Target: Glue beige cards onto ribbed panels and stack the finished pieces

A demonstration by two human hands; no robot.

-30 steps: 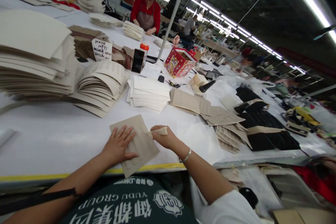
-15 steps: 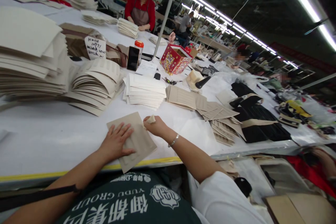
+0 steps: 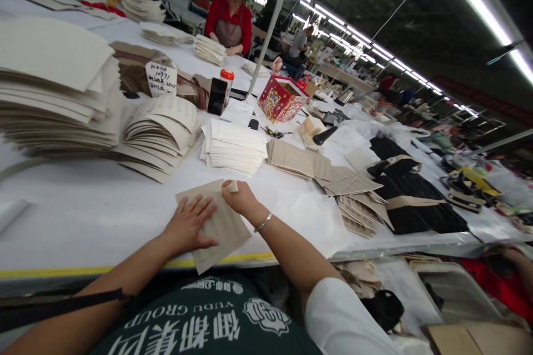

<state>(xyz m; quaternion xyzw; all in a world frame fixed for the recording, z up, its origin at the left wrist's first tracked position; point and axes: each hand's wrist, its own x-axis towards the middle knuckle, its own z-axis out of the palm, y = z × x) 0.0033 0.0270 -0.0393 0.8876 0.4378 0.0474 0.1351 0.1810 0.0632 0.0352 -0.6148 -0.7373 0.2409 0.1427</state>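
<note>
A flat beige panel [image 3: 227,236] lies at the table's front edge, its near corner reaching past the yellow strip. Spread across its left side, my left hand [image 3: 189,224] presses it with open fingers. My right hand [image 3: 241,199] is closed around a small cream-coloured piece [image 3: 232,186] at the panel's far right corner. What that piece is made of I cannot tell. Just beyond the hands sits a stack of white sheets [image 3: 235,147], with a row of beige panels [image 3: 291,158] to its right.
Tall piles of curved cream pieces [image 3: 54,66] stand at left. Behind are a phone [image 3: 217,96], a red box [image 3: 280,101] and a metal pole [image 3: 272,22]. Overlapping panels [image 3: 353,199] and black pieces [image 3: 416,216] lie at right. A co-worker in red [image 3: 229,25] works across the table.
My right hand has moved left along the panel's edge to its far corner, still gripping the cream piece. My left hand stays flat on the panel. The view has shifted slightly.
</note>
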